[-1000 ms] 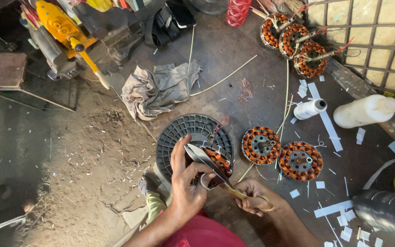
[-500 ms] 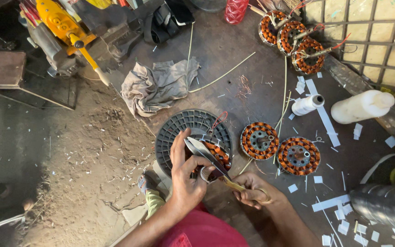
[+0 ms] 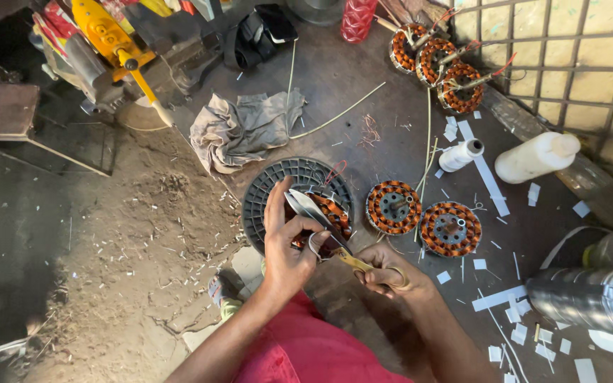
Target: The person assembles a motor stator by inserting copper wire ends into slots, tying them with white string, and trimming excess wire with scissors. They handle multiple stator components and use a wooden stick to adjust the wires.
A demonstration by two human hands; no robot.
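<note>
Two hands (image 3: 335,259), steel scissors (image 3: 324,223), copper-wound stator (image 3: 331,216)

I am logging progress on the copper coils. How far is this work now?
Already looking wound: three coils at the far edge and two coils beside the round black tray. In hand: the left hand steadies a sixth coil over the tray, while the right hand works scissors on it. Cut white strips lie scattered. What is left cannot be told.
</note>
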